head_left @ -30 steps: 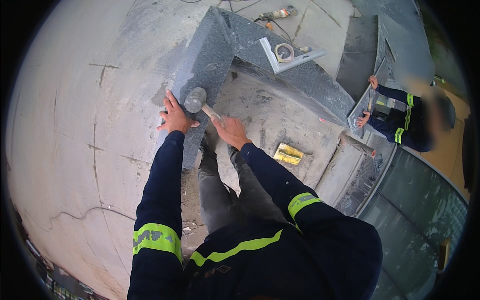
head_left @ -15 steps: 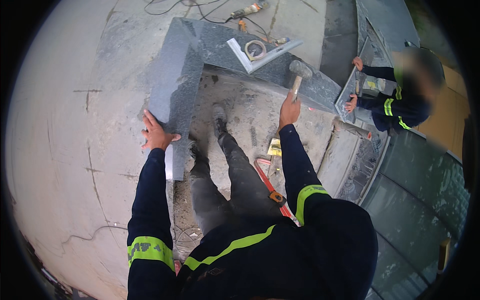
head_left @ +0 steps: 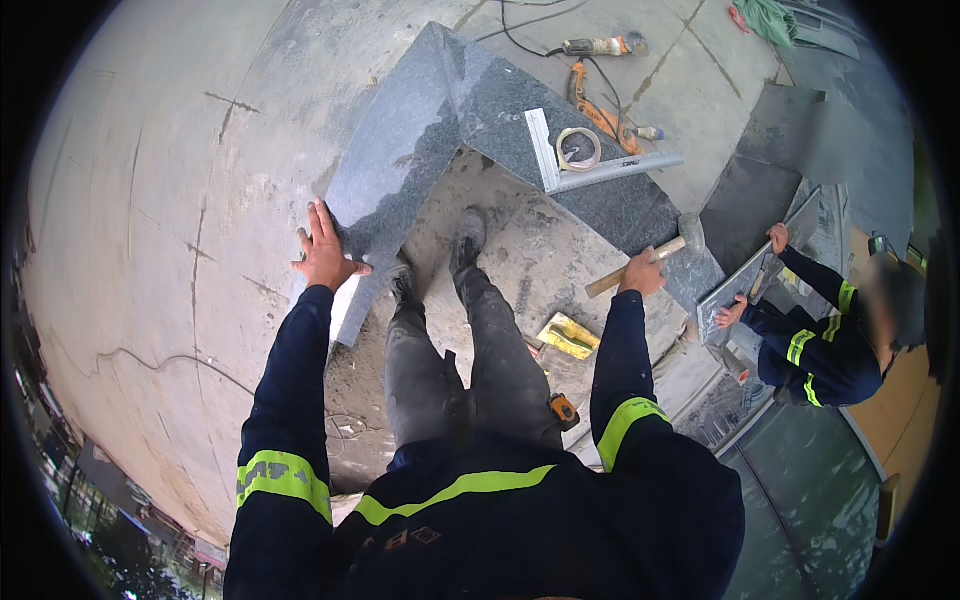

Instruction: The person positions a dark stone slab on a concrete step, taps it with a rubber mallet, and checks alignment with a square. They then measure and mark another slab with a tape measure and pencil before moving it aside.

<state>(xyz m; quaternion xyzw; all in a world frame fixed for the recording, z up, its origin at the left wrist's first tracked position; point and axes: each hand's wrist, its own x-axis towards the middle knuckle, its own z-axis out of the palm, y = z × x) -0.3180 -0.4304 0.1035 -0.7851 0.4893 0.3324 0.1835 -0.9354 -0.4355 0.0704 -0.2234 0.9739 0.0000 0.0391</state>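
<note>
Grey slab [head_left: 395, 140] still has left hand [head_left: 325, 258] spread wide on its edge; right hand [head_left: 643, 273], gripping mallet [head_left: 690, 233], moved toward its right end.

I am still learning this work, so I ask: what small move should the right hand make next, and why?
Probably one light tap with the grey-headed, wooden-handled mallet on the dark grey, speckled stone slab: the right hand grips the mallet, which appears over the slab's right part.

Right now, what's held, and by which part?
Right hand holds the grey-headed, wooden-handled mallet by its handle, partway along. Left hand holds nothing; it is spread open at the edge of the speckled grey stone slab.
</note>
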